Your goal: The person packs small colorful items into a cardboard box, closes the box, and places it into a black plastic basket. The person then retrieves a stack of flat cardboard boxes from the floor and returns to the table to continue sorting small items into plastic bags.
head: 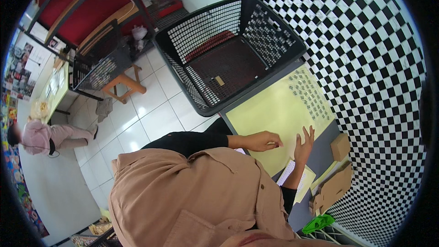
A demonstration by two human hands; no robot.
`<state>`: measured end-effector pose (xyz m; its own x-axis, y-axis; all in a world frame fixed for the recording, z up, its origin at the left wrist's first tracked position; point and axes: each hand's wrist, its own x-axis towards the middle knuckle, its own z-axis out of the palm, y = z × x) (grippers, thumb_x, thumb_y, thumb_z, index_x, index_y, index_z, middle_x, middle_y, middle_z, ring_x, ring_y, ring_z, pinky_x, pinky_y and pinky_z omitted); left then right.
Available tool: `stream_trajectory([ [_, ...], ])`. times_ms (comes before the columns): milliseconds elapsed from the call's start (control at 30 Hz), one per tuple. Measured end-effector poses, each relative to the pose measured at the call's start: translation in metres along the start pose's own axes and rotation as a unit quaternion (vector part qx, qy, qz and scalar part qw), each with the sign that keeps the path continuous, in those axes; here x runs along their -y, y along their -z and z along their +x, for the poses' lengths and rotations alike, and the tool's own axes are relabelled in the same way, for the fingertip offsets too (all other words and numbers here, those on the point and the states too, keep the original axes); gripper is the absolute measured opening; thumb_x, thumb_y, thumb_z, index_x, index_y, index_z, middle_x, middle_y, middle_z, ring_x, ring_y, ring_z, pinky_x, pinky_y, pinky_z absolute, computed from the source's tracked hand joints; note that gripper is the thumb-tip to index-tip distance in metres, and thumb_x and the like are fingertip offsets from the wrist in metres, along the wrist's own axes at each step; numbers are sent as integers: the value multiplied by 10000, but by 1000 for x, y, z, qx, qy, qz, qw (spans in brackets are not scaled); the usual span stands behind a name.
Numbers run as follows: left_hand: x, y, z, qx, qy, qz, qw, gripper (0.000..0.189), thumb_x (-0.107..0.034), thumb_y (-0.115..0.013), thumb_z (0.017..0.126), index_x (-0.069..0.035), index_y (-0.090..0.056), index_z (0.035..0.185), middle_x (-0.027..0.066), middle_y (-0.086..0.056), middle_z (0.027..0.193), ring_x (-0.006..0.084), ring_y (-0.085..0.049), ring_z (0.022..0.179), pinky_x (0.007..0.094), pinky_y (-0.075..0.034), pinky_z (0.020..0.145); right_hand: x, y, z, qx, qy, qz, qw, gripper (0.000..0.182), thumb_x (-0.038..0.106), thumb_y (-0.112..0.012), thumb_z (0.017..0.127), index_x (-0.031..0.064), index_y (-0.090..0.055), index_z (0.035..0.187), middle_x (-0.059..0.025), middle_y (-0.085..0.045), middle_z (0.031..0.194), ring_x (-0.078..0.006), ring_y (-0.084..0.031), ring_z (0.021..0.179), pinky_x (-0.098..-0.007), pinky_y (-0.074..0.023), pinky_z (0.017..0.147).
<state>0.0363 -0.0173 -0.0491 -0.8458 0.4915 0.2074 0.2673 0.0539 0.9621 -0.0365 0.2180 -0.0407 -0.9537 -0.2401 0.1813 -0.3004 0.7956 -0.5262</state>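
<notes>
A pale yellow sheet [264, 109] covers much of the grey table [320, 151] before me. My left hand [265, 141] is over the sheet's near part, fingers bent; whether it holds anything small cannot be made out. To its right my right hand [304, 144] is raised at the sheet's edge with fingers spread, nothing in it. Rows of small dark-marked pieces [308, 92] lie along the sheet's far right part. Under my right forearm are white sheets with small marks [287, 173] and pale yellow papers [308, 178].
A large black plastic basket [253, 79] stands at the table's far left end, a small tan piece [220, 81] inside. Cardboard boxes [334, 188] and a green plastic bag [318, 223] lie right. A person in pink [37, 137] and a wooden stool [125, 84] are at left.
</notes>
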Motion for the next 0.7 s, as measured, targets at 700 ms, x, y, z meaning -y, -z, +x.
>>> stream_trajectory([
  [700,-27,160,-340,-174,184,108,961,245,-109,-568,937,-22,-650,1150,152,-685,1104,286,-674,985,393,-525,864,346,-87,-19,-135,157,182,961,188,-43,-575,897,18,-689,1035,-135,-643,1118,-266,-605,1077,-357,-455,967],
])
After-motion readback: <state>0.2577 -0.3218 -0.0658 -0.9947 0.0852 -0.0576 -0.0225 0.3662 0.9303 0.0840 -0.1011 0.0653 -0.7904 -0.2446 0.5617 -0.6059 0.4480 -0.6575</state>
